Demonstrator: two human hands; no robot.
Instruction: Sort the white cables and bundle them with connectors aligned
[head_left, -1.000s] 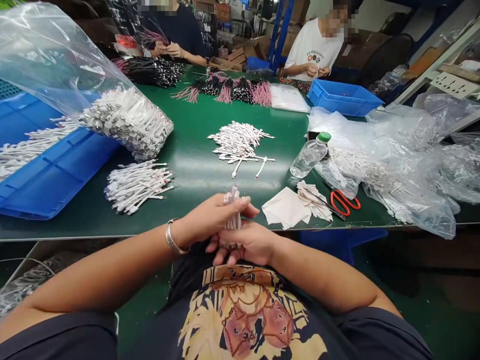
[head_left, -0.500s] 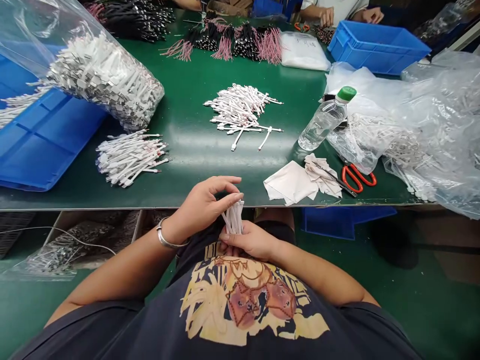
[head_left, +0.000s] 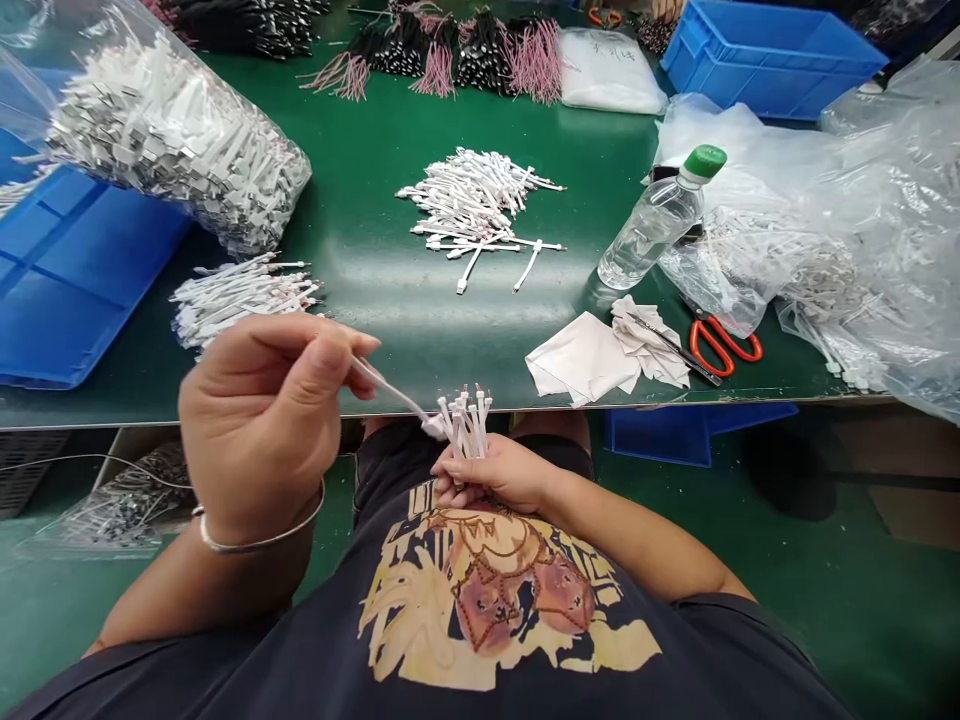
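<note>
My left hand, with a silver bangle at the wrist, is raised at the table's front edge. Its thumb and fingertips pinch one end of a single short white cable. That cable slants down to the right, its white plug end beside a bundle of short white cables; whether they touch I cannot tell. Fingers of my right hand are wrapped around the lower part of the bundle, above my lap. A pile of similar cables lies just beyond my left hand, partly hidden by it. Another loose pile lies mid-table.
A clear bag of cables leans over a blue bin on the left. To the right are a water bottle, cloths, red-handled scissors and plastic bags. Black-and-pink wire bundles line the back.
My left hand has moved left and up from the bundle, pulling one cable out by its end. My right hand stays on the bundle. The view has tilted slightly downward.
</note>
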